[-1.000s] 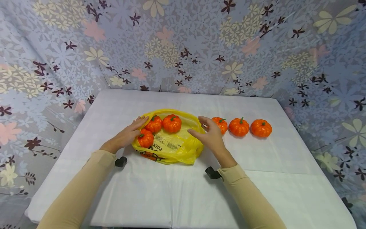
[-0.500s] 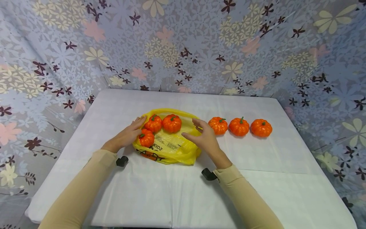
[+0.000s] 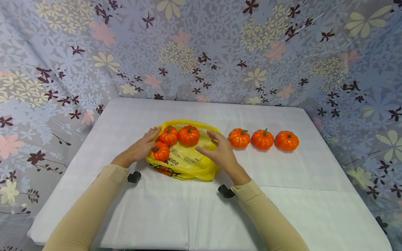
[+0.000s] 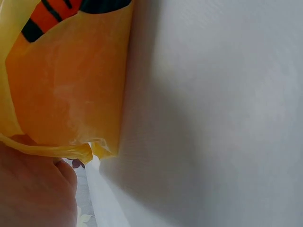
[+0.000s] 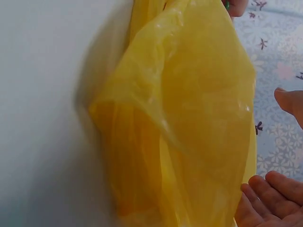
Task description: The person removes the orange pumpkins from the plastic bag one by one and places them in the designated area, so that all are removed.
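Observation:
A yellow plastic bag lies open-mouthed on the table, holding several small orange pumpkins; one pumpkin sits at its back, and another pumpkin is beside the left rim. My left hand rests along that left rim with fingers extended. In the left wrist view, part of the hand shows right at the bag's yellow edge. Over the right rim, my right hand has thumb and fingers spread apart, with nothing between them. The right wrist view shows its fingers beside the bag's side.
To the right of the bag, three more pumpkins stand in a row: the nearest pumpkin, a middle pumpkin and an outer pumpkin. A white cloth covers the table. Flowered fabric hangs behind it.
My right hand has moved left, away from the row of pumpkins and over the bag's right side, uncovering the nearest pumpkin. My left hand has hardly moved.

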A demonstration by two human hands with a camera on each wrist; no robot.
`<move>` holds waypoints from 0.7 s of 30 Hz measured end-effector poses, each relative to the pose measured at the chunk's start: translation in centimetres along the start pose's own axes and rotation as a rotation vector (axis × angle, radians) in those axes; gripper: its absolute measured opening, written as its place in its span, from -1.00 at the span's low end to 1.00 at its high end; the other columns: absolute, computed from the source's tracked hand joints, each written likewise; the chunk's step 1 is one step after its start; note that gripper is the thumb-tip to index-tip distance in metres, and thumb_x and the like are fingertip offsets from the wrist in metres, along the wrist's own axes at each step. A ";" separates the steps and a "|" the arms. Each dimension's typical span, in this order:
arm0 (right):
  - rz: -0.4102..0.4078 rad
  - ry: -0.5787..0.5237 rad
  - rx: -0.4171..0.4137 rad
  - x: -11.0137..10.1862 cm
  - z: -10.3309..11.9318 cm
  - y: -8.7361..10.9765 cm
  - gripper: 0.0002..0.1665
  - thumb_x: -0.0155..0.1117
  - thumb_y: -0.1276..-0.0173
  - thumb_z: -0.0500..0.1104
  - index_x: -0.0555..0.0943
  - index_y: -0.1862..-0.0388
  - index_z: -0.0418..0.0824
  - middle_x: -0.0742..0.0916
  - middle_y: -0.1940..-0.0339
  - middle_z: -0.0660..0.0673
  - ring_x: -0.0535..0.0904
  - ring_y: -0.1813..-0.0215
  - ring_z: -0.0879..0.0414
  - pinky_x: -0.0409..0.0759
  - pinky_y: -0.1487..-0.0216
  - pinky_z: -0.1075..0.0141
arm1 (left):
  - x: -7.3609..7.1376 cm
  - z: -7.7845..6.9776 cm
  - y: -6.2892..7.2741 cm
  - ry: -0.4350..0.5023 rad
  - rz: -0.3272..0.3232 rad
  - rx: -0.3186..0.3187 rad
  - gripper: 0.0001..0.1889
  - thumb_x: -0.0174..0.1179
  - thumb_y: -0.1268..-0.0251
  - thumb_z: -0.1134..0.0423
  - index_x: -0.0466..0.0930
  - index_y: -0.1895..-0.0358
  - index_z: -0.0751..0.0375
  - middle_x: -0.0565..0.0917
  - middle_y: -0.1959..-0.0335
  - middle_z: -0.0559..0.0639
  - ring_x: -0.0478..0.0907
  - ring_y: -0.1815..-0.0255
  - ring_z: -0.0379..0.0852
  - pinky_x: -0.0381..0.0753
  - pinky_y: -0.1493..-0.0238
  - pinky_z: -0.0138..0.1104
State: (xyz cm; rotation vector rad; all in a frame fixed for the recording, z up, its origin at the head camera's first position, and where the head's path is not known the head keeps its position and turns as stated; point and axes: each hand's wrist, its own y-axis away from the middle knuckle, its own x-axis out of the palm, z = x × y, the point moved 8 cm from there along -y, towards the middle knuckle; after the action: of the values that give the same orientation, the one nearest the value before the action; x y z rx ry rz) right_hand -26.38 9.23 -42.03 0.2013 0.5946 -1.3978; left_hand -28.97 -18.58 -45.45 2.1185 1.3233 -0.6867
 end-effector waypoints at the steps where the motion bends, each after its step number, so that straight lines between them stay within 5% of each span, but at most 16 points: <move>1: 0.003 0.001 0.000 0.1 0.0 0.0 -0.05 0.61 -0.15 0.05 0.43 -0.43 -0.31 0.53 -0.40 -0.22 0.45 -0.39 -0.06 0.46 -0.35 0.20 | 0.0 0.1 0.0 0.004 -0.001 -0.004 -0.26 -0.18 -0.46 0.17 -0.19 -0.66 0.00 -0.27 -0.66 0.09 -0.44 -0.63 0.05 -0.43 -0.55 0.04; 21: 0.024 0.026 0.006 2.3 -0.1 -0.7 -0.03 0.58 -0.17 0.07 0.42 -0.44 -0.34 0.52 -0.40 -0.23 0.44 -0.38 -0.10 0.45 -0.36 0.15 | -0.9 1.2 0.6 -0.002 -0.019 0.024 -0.30 -0.13 -0.56 0.10 -0.15 -0.66 -0.09 -0.29 -0.66 0.15 -0.45 -0.63 0.11 -0.44 -0.51 0.16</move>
State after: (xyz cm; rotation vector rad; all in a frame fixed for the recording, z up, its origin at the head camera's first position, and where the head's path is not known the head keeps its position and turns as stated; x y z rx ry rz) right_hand -26.91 7.17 -43.12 0.2314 0.6075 -1.3754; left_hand -28.93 -20.14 -45.60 2.1261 1.3413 -0.7159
